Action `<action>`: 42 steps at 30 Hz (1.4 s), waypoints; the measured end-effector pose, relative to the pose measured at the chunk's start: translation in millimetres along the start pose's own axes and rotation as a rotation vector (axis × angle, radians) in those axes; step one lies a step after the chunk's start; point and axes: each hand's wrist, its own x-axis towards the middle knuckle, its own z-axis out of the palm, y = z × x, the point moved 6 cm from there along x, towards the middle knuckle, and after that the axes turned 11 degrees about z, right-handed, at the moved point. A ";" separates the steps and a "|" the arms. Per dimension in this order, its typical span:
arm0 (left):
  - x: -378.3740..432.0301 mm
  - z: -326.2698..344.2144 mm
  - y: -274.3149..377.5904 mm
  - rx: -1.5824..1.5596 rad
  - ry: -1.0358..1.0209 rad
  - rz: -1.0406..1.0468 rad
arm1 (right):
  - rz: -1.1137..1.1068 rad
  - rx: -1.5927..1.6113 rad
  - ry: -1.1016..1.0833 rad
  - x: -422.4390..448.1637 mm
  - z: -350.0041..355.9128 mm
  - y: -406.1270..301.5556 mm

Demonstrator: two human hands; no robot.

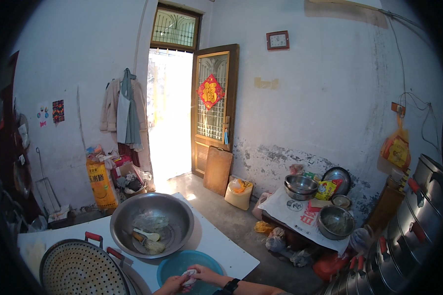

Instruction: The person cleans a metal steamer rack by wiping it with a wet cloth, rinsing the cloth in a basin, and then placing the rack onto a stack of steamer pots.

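My left hand (174, 284) and my right hand (203, 275) meet over a blue-green plastic basin (168, 266), both gripping a crumpled white cloth (189, 277). A dark watch band circles my right wrist. Behind the basin stands a wide metal bowl (177, 214) with greenish residue inside. In that bowl lie a white spoon (147, 234) and a second utensil, partly covered by residue, with a brownish handle. To the left, a perforated steamer tier (79, 269) with red-gripped handles rests on the white table (221, 254). My hands and arms hide part of the basin.
At the right, steamer pots (398, 239) form a tall stack. A low table (280, 206) beyond the floor gap holds metal bowls (336, 222) and packets. A wooden board (217, 171) leans by the open door (232, 99). Filled bags (239, 194) sit on the floor.
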 end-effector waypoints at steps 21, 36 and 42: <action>-1.3 -15.5 53.8 -0.225 0.507 0.331 | 0.023 -0.002 0.082 -39.7 15.9 -62.9; -32.9 19.9 86.8 -0.400 0.132 0.218 | -0.019 0.308 0.155 -62.7 15.4 -91.8; -36.5 -7.5 75.3 -0.317 0.310 0.263 | -0.098 0.138 0.370 -53.7 -6.6 -95.2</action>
